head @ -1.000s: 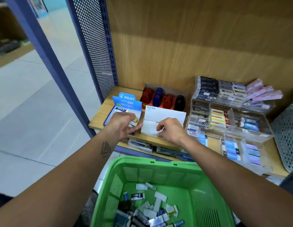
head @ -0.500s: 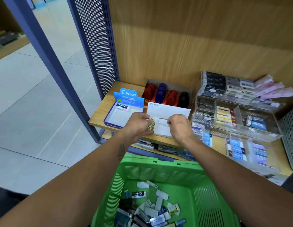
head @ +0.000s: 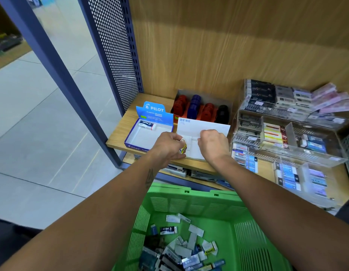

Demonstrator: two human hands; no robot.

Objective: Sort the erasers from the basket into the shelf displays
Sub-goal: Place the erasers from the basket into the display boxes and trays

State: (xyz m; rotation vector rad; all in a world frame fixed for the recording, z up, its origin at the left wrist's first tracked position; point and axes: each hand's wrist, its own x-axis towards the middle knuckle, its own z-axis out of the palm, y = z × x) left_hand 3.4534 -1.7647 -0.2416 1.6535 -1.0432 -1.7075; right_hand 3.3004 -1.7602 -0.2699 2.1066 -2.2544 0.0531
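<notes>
A green basket (head: 191, 200) at the bottom holds several loose erasers (head: 181, 251). On the wooden shelf (head: 119, 137) stands a blue Pilot display box (head: 142, 133) with one Pilot eraser (head: 147, 125) at its back. Right of it sits a white display box (head: 203, 126) with white erasers inside. My left hand (head: 167, 147) grips a small eraser with a yellow sleeve (head: 183, 148) at the white box's left edge. My right hand (head: 213, 143) hovers over the white box with curled fingers; what they pinch is hidden.
Red, blue and black items (head: 199, 110) fill a tray behind the boxes. Clear acrylic displays (head: 286, 137) with packaged erasers stand at the right. A perforated blue panel (head: 111, 45) and a blue post (head: 52, 61) bound the shelf's left side. A lower shelf (head: 199, 175) holds more stock.
My left hand moved from the Pilot box right to the white box's edge, now showing a yellow-sleeved eraser. A Pilot eraser now lies in the blue box. The right hand stayed over the white box.
</notes>
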